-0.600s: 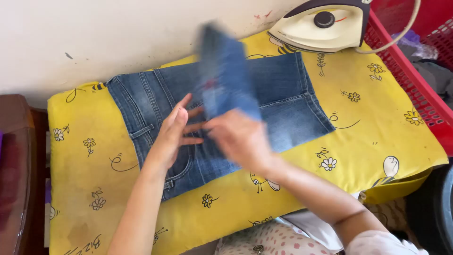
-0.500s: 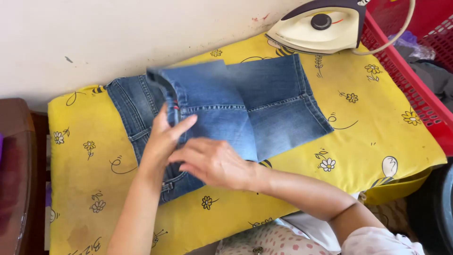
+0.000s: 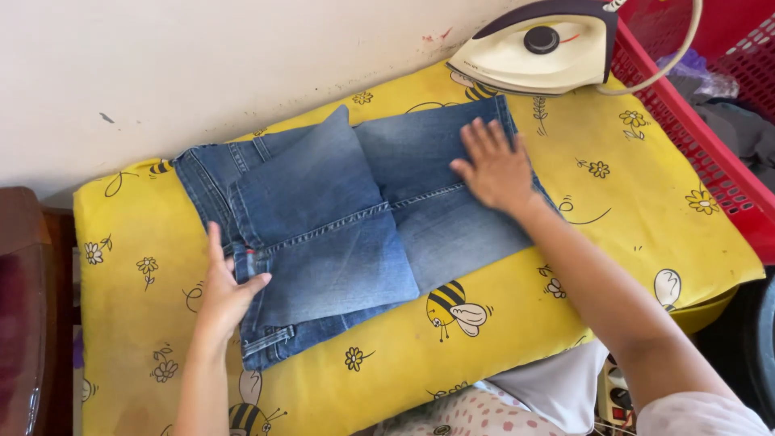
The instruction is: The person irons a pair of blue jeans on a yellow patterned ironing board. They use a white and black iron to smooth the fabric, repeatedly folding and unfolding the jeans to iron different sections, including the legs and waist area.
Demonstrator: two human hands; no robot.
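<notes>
Right hand (image 3: 494, 165) moved out across folded jeans (image 3: 347, 226), left hand (image 3: 222, 291) pinning edge

This is a home, at a spot set up for ironing laundry. A padded surface under a yellow cover (image 3: 646, 210) printed with bees and flowers is pushed against a scuffed pale wall (image 3: 202, 64). A cream and dark electric iron (image 3: 537, 44) rests at its far right corner, and a red plastic laundry basket (image 3: 702, 153) with clothes stands along its right edge.
</notes>
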